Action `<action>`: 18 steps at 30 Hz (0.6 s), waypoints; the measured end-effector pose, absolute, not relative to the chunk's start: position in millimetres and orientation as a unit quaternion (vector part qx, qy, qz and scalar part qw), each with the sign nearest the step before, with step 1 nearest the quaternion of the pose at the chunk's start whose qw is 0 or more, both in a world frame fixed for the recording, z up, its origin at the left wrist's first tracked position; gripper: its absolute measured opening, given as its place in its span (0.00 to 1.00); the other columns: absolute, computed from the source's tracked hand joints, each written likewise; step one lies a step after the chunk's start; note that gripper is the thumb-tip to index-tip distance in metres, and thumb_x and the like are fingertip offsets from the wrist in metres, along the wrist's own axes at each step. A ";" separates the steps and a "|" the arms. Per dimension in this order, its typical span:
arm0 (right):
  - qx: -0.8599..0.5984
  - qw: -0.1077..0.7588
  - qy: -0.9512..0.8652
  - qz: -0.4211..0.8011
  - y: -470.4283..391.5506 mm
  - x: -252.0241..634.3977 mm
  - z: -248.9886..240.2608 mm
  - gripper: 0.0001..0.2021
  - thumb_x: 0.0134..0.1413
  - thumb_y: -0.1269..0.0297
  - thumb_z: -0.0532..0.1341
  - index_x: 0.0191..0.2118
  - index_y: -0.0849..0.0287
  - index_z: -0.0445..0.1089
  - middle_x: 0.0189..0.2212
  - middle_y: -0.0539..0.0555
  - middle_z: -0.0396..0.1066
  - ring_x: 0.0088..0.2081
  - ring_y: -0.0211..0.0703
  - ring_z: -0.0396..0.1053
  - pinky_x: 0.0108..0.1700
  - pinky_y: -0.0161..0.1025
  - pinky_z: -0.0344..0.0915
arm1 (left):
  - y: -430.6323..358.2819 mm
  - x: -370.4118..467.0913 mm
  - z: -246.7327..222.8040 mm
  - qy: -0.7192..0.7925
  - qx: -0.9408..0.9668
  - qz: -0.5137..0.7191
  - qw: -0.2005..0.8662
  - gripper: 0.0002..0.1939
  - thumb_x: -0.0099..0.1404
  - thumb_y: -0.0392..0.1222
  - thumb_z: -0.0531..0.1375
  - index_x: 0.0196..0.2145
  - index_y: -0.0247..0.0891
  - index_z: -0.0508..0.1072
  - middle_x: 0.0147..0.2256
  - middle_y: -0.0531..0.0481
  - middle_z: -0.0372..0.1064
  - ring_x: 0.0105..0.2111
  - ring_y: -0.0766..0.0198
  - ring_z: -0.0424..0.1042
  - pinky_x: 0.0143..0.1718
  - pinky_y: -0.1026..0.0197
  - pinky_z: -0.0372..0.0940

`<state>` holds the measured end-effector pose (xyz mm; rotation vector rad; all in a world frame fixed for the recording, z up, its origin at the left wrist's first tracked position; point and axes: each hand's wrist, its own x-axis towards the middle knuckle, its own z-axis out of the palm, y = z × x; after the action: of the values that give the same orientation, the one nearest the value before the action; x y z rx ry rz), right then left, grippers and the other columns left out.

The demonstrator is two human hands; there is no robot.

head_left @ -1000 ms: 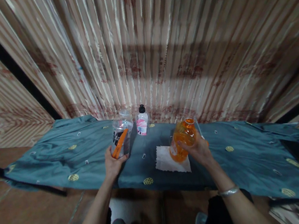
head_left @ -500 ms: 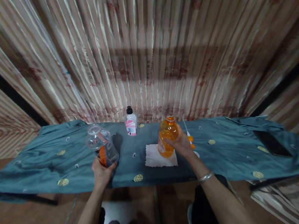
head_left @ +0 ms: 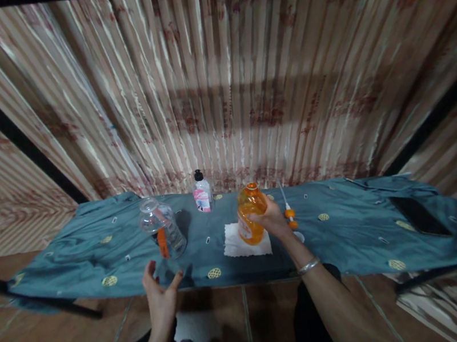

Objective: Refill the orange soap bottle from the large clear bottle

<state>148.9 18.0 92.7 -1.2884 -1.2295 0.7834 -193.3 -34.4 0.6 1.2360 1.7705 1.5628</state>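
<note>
A clear plastic bottle [head_left: 172, 234] with an orange label and no cap stands upright on the left of the cloth-covered table. Just in front of it is my left hand [head_left: 161, 294], its fingers apart and nothing in them. My right hand [head_left: 271, 219] is wrapped round an amber bottle [head_left: 247, 220] of orange liquid, whose mouth is uncapped. This bottle is over a white cloth [head_left: 234, 246]; whether its base touches cannot be told. Right of my right hand lies an orange and white pump top [head_left: 290, 214] with a long tube.
At the back of the table [head_left: 351, 232] stands a small clear bottle [head_left: 201, 194] with a black cap and pink label. A dark phone [head_left: 421, 215] lies at the right. A small white round item [head_left: 299, 236] sits beside my right wrist. Striped curtains hang behind.
My left hand has let go of the clear bottle and moved back toward the table's front edge, fingers spread. My right hand still holds the amber bottle. The camera view has shifted slightly.
</note>
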 end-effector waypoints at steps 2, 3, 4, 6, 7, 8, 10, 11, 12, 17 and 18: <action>-0.525 0.555 -0.533 0.363 15.4 149.6 98.7 0.30 0.36 0.60 0.75 0.50 0.51 0.72 0.44 0.52 0.84 0.46 0.55 0.82 0.53 0.50 0.78 | -35.5 -173.7 5.8 0.613 0.479 0.569 0.268 0.43 0.52 0.54 0.74 0.62 0.45 0.65 0.64 0.37 0.63 0.69 0.34 0.63 0.69 0.31 0.60; -0.508 0.550 -0.540 0.384 14.5 151.1 100.9 0.30 0.35 0.59 0.76 0.50 0.51 0.72 0.45 0.53 0.84 0.47 0.55 0.82 0.54 0.51 0.78 | -33.6 -162.3 8.8 0.595 0.495 0.565 0.287 0.44 0.51 0.54 0.74 0.62 0.46 0.65 0.65 0.37 0.64 0.69 0.35 0.63 0.69 0.32 0.60; -0.490 0.547 -0.543 0.407 14.0 153.0 102.6 0.31 0.34 0.59 0.76 0.50 0.51 0.72 0.45 0.53 0.84 0.48 0.56 0.82 0.54 0.51 0.78 | -30.1 -150.2 11.9 0.576 0.511 0.560 0.305 0.45 0.50 0.53 0.75 0.62 0.46 0.65 0.65 0.37 0.64 0.69 0.35 0.63 0.69 0.33 0.60; -0.460 0.548 -0.533 0.451 14.3 157.7 104.1 0.32 0.33 0.58 0.78 0.49 0.51 0.72 0.46 0.53 0.84 0.49 0.56 0.82 0.55 0.52 0.78 | -19.0 -125.0 18.4 0.537 0.543 0.550 0.338 0.48 0.48 0.51 0.77 0.64 0.46 0.64 0.67 0.37 0.63 0.70 0.37 0.63 0.69 0.34 0.60; -0.449 0.551 -0.524 0.469 14.9 160.0 104.0 0.33 0.32 0.57 0.78 0.49 0.50 0.72 0.46 0.52 0.84 0.49 0.57 0.82 0.56 0.53 0.78 | -11.9 -112.3 21.5 0.519 0.557 0.544 0.352 0.50 0.47 0.49 0.78 0.65 0.46 0.64 0.68 0.38 0.63 0.70 0.38 0.63 0.70 0.35 0.59; -0.442 0.553 -0.516 0.483 15.9 162.1 103.7 0.34 0.30 0.57 0.79 0.49 0.50 0.72 0.46 0.52 0.84 0.49 0.57 0.82 0.56 0.53 0.78 | -4.1 -99.8 24.4 0.501 0.570 0.540 0.364 0.51 0.47 0.47 0.79 0.66 0.46 0.64 0.68 0.39 0.64 0.70 0.39 0.62 0.70 0.36 0.59; -0.434 0.550 -0.507 0.501 18.0 165.3 102.9 0.35 0.28 0.56 0.80 0.49 0.51 0.72 0.45 0.52 0.84 0.48 0.56 0.82 0.56 0.53 0.77 | 11.9 -76.1 29.2 0.471 0.590 0.528 0.388 0.48 0.51 0.47 0.79 0.66 0.45 0.66 0.68 0.39 0.65 0.70 0.40 0.64 0.69 0.36 0.61; -0.433 0.545 -0.508 0.508 19.0 166.3 102.7 0.36 0.27 0.56 0.80 0.49 0.51 0.72 0.45 0.52 0.84 0.48 0.56 0.82 0.57 0.53 0.77 | 19.5 -65.3 31.0 0.459 0.598 0.523 0.398 0.41 0.59 0.48 0.76 0.66 0.44 0.67 0.68 0.39 0.65 0.68 0.40 0.66 0.66 0.34 0.64; -0.432 0.539 -0.510 0.513 19.9 167.1 102.7 0.36 0.27 0.56 0.80 0.49 0.51 0.72 0.45 0.52 0.84 0.48 0.56 0.82 0.57 0.53 0.77 | 26.5 -55.2 32.3 0.448 0.604 0.519 0.407 0.31 0.68 0.49 0.70 0.65 0.42 0.70 0.67 0.38 0.66 0.64 0.41 0.70 0.63 0.32 0.68; -0.403 0.528 -0.536 0.522 20.3 165.1 104.2 0.40 0.32 0.52 0.80 0.57 0.50 0.73 0.48 0.52 0.83 0.53 0.58 0.80 0.61 0.54 0.75 | 46.0 -15.0 32.7 0.397 0.617 0.493 0.467 0.24 0.72 0.50 0.66 0.61 0.40 0.73 0.61 0.40 0.72 0.54 0.49 0.77 0.53 0.40 0.76; -0.403 0.527 -0.537 0.521 19.7 163.8 103.8 0.42 0.33 0.52 0.80 0.59 0.50 0.72 0.48 0.52 0.83 0.54 0.58 0.80 0.61 0.54 0.75 | 47.3 -9.1 31.9 0.386 0.619 0.486 0.481 0.23 0.72 0.50 0.66 0.61 0.40 0.73 0.60 0.40 0.72 0.54 0.49 0.77 0.53 0.40 0.76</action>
<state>163.8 19.7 103.8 -0.9625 -1.2837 1.2443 -9.1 47.3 31.9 1.5093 0.9404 1.1859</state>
